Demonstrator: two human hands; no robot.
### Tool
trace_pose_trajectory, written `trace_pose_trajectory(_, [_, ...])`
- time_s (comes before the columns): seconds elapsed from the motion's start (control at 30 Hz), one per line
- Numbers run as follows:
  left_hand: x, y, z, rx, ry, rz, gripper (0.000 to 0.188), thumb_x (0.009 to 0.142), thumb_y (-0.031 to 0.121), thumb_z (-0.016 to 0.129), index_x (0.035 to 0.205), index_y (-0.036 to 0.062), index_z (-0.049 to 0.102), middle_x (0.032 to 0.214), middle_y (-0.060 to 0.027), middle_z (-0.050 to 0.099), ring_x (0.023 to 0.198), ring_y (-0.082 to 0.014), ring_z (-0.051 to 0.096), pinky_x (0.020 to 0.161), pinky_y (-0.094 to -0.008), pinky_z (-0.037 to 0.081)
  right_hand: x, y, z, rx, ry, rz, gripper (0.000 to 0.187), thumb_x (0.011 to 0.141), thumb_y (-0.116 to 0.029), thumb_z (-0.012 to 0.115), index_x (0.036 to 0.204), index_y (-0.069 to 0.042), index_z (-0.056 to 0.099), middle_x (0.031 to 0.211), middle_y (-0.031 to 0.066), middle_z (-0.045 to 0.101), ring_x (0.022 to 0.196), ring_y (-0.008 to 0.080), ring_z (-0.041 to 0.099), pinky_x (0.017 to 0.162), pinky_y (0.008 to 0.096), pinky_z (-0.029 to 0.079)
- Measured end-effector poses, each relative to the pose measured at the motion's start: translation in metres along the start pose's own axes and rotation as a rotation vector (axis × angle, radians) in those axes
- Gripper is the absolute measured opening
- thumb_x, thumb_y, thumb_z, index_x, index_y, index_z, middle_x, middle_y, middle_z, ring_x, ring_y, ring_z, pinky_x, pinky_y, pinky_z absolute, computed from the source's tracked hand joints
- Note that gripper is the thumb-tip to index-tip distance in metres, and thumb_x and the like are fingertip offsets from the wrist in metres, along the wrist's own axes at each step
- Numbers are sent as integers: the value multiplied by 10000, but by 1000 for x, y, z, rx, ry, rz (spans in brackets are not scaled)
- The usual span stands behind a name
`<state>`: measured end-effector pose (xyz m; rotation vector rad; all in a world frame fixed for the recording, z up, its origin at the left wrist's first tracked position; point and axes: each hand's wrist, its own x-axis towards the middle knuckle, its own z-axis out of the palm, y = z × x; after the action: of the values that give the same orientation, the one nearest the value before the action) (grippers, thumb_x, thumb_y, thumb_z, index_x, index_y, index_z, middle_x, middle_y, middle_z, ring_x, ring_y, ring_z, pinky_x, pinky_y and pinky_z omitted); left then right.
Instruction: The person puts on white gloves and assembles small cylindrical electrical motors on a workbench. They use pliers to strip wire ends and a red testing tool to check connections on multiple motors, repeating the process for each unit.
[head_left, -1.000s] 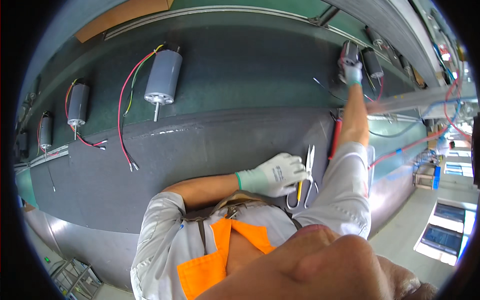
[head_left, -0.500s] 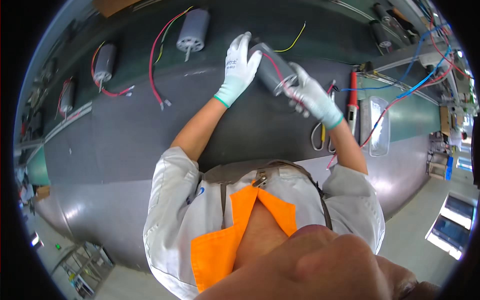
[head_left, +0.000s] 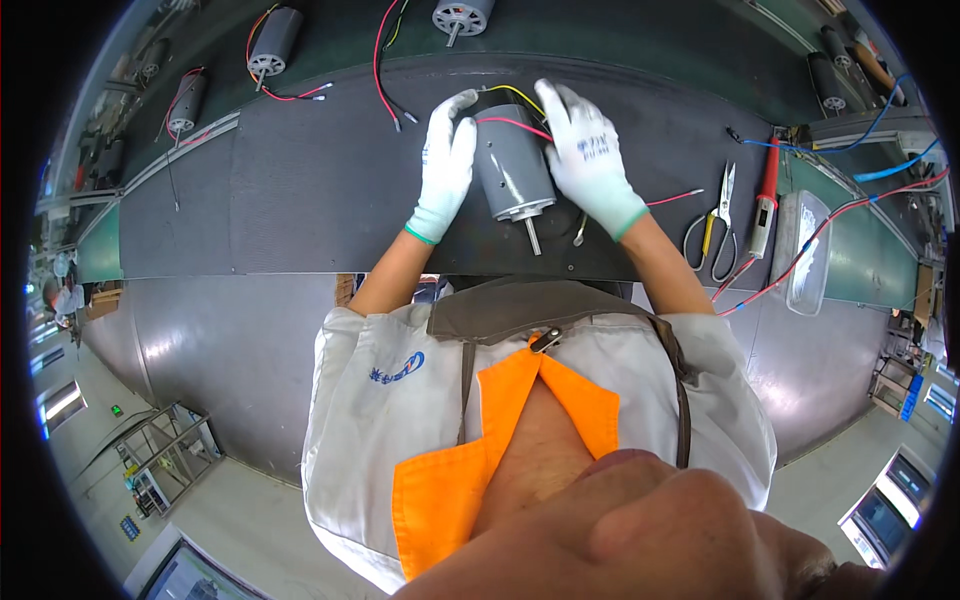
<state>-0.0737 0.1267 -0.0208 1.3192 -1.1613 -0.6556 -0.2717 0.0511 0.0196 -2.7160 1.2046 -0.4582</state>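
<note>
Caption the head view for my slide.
Gloved hands flank a grey motor over a dark mat, scissors lying to the right.

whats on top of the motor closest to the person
A red wire crosses the motor near its far end, and a yellow wire arches beyond it. Where both reach the right grip, it covers them, so their onward paths cannot be seen.

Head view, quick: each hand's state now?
Left hand: open, at the grey motor.
Right hand: at the motor's other side; whether it grips the red wire cannot be told.
</note>
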Motion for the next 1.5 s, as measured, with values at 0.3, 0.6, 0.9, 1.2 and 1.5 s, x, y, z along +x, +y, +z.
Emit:
trace_pose_trajectory(0.3, [57,-3,13,-156,-295,-132,348,968,148,645,1287,10,660,1227,-72,674,1186,-170,600,1061,-315,440,-19,41,-47,1387,-291,527,485,967,-94,608,1438,-10,532,968,102,753,604,51,612,510,194,457])
trace_pose_trajectory(0.6, [44,16,38,60,-337,237,252,961,131,624,1178,22,689,1215,-132,656,1107,-248,643,993,-353,503,7,14,-189,555,-561,41,340,886,-13,563,1194,-15,707,665,69,552,473,103,548,482,278,458])
trace_pose_trajectory(0.9, [33,13,-4,407,-541,158,439,1032,333,541,1364,49,580,1301,-184,614,1202,-358,597,1032,-438,459,50,-4,-204,378,-702,-92,279,817,-22,552,1026,34,729,645,76,612,456,137,597,466,281,479])
trace_pose_trajectory(1.2, [5,35,-15,91,-823,-409,702,977,440,632,1488,-9,456,1322,-197,614,1141,-274,639,1019,-368,498,65,-23,-231,466,-843,-150,281,791,-52,568,997,20,746,610,74,630,472,146,606,460,292,473])
trace_pose_trajectory(1.5, [105,45,37,-21,-1210,-981,876,941,784,444,1273,-7,622,998,-122,690,792,-190,664,679,-324,543,-19,-78,-92,1007,-434,-160,281,871,-107,572,1095,-12,713,680,121,677,558,181,604,526,340,482])
